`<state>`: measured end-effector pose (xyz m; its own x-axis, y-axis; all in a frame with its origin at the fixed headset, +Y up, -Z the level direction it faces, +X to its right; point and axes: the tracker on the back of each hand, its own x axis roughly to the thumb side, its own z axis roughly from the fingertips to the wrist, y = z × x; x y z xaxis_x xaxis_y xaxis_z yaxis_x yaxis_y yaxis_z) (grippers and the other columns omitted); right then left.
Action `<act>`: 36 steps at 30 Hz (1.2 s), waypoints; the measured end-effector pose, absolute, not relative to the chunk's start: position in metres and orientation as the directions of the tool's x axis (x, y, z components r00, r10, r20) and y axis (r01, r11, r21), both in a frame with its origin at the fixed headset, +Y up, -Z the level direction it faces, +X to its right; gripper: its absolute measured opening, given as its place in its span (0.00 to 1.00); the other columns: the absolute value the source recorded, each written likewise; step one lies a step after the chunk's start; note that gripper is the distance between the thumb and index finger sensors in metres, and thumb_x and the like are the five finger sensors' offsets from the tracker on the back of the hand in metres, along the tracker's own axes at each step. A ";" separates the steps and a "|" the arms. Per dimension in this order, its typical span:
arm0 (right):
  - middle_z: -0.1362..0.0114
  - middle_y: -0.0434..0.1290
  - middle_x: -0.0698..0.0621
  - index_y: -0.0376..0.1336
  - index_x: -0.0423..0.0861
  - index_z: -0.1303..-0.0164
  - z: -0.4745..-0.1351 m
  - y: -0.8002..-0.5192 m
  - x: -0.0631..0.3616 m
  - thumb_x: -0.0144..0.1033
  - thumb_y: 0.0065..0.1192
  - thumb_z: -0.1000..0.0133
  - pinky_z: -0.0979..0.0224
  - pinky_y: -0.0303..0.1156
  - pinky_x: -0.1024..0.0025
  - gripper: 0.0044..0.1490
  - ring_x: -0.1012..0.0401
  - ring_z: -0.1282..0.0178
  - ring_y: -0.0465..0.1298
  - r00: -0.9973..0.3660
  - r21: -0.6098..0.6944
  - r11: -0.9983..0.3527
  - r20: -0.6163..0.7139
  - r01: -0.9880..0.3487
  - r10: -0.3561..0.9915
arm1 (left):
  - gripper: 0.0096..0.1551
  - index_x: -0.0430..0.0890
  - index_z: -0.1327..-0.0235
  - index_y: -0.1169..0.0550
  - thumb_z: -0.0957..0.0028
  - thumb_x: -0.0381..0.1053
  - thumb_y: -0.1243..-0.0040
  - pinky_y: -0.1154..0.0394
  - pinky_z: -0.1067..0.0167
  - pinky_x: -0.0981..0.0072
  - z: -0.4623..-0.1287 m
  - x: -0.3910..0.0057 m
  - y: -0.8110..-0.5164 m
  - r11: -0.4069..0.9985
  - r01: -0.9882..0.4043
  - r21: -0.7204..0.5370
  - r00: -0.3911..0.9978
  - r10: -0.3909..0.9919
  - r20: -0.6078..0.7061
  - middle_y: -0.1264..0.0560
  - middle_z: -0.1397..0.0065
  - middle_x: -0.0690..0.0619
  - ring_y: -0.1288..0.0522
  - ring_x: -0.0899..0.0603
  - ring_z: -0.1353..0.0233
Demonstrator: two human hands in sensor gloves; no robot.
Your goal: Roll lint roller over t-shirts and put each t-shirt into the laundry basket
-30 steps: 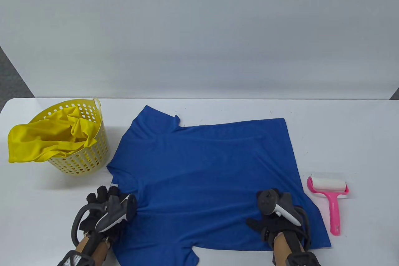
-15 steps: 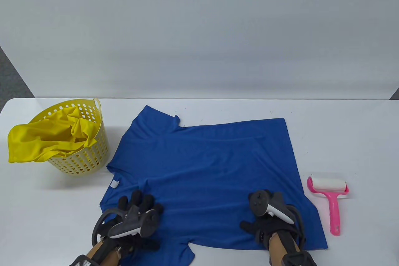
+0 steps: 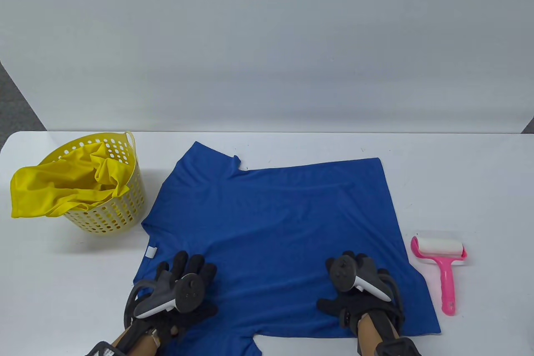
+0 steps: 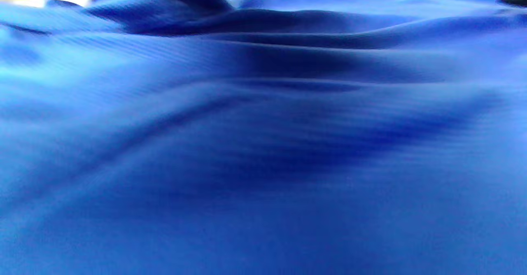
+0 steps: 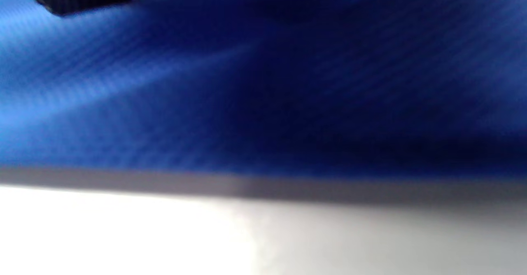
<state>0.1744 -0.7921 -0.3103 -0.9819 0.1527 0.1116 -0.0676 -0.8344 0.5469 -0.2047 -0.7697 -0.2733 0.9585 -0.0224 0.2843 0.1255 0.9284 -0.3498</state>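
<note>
A big blue t-shirt lies spread out flat on the white table. Its neck end points to the left, toward the yellow laundry basket. A small white tag shows near the collar. Both gloved hands are pressing down on the near side of the shirt. The left hand lies flat, and its fingers are spread out straight on the cloth, not grabbing it. The right hand also lies on the cloth with its fingers straight, and its thumb sticks out to the side. A yellow t-shirt is already stuffed in the basket, and part of it hangs over the rim. The pink lint roller lies on the table just to the right of the blue shirt, with no hand on it. Up close, the cloth has soft folds.
</note>
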 end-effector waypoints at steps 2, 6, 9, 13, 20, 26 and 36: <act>0.24 0.20 0.39 0.24 0.55 0.30 -0.311 -0.796 0.177 0.68 0.49 0.55 0.36 0.28 0.20 0.59 0.34 0.26 0.24 -0.979 0.607 -0.790 0.095 -0.085 0.178 | 0.54 0.61 0.19 0.56 0.56 0.75 0.54 0.56 0.25 0.20 -0.275 -0.210 -0.779 0.841 0.339 -0.423 0.933 -0.244 0.263 0.57 0.11 0.45 0.60 0.26 0.13; 0.23 0.20 0.42 0.25 0.57 0.31 -0.309 -0.795 0.183 0.68 0.55 0.57 0.36 0.27 0.20 0.62 0.37 0.26 0.23 -0.974 0.615 -0.785 0.123 -0.076 0.191 | 0.72 0.57 0.19 0.56 0.71 0.79 0.34 0.49 0.29 0.15 -0.276 -0.236 -0.775 0.817 0.102 -0.567 0.990 -0.025 0.142 0.59 0.13 0.39 0.55 0.20 0.15; 0.23 0.21 0.41 0.26 0.56 0.30 -0.308 -0.795 0.182 0.68 0.54 0.57 0.36 0.27 0.21 0.62 0.36 0.25 0.25 -0.972 0.597 -0.799 0.131 -0.080 0.195 | 0.71 0.59 0.18 0.54 0.72 0.80 0.36 0.47 0.26 0.20 -0.277 -0.240 -0.771 0.856 0.171 -0.487 0.983 -0.116 0.143 0.52 0.11 0.41 0.48 0.24 0.13; 0.22 0.22 0.39 0.25 0.54 0.29 -0.306 -0.790 0.175 0.68 0.52 0.55 0.36 0.27 0.21 0.60 0.34 0.25 0.26 -0.964 0.556 -0.826 0.153 -0.097 0.217 | 0.65 0.59 0.20 0.60 0.65 0.81 0.47 0.55 0.23 0.23 -0.275 -0.232 -0.766 0.926 0.068 -0.371 0.988 -0.009 0.156 0.61 0.11 0.42 0.60 0.26 0.13; 0.25 0.19 0.39 0.21 0.55 0.32 -0.306 -0.797 0.159 0.70 0.48 0.57 0.36 0.30 0.20 0.62 0.34 0.27 0.23 -0.971 0.633 -0.774 0.197 0.020 0.136 | 0.73 0.61 0.29 0.73 0.76 0.85 0.52 0.58 0.27 0.17 -0.278 -0.206 -0.798 0.785 0.189 -0.589 0.960 -0.021 0.280 0.76 0.19 0.43 0.72 0.24 0.18; 0.22 0.23 0.39 0.25 0.55 0.30 -0.308 -0.786 0.171 0.70 0.49 0.57 0.35 0.30 0.20 0.60 0.35 0.23 0.29 -0.975 0.533 -0.844 0.155 -0.053 0.159 | 0.77 0.61 0.28 0.71 0.77 0.84 0.42 0.61 0.29 0.15 -0.280 -0.211 -0.799 0.788 0.122 -0.603 0.963 0.052 0.263 0.77 0.20 0.43 0.75 0.23 0.20; 0.21 0.29 0.34 0.28 0.48 0.28 -0.295 -0.751 0.301 0.63 0.51 0.51 0.36 0.31 0.21 0.57 0.32 0.24 0.31 -0.860 0.001 -0.985 -0.488 -0.172 0.149 | 0.65 0.61 0.23 0.67 0.63 0.81 0.52 0.63 0.24 0.21 -0.270 -0.198 -0.783 0.896 0.006 -0.444 0.932 0.156 0.328 0.69 0.13 0.45 0.71 0.27 0.16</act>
